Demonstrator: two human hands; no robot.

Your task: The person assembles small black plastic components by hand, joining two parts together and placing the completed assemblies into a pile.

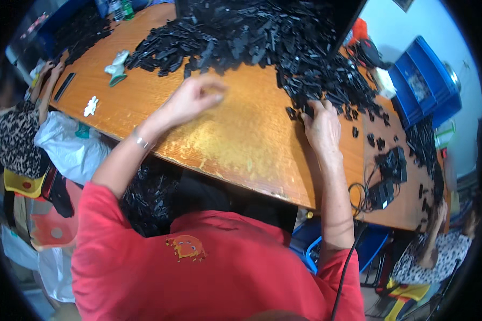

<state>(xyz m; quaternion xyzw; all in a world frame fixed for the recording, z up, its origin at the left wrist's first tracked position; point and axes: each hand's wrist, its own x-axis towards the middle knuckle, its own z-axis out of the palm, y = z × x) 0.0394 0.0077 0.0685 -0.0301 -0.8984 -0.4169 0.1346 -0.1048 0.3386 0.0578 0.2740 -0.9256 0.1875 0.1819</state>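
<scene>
A large heap of black plastic pieces (pixel 230 37) covers the far side of the wooden table (pixel 230 144), trailing off to the right. My left hand (pixel 195 97) hovers over the wood in front of the heap, slightly blurred, thumb and fingers apart with nothing between them. At the heap's near right edge, my right hand (pixel 324 125) has its fingers closed on a small black plastic piece (pixel 308 111); its exact shape is partly covered by the fingers. Another small black piece lies just left of those fingers.
Black power adapters with cables (pixel 383 190) lie right of my right forearm. Blue bins (pixel 420 80) stand at the far right. White-and-green gloves (pixel 117 68) and a phone (pixel 64 87) lie left. Co-workers sit at both ends; a white bag (pixel 72 144) hangs beside the left edge.
</scene>
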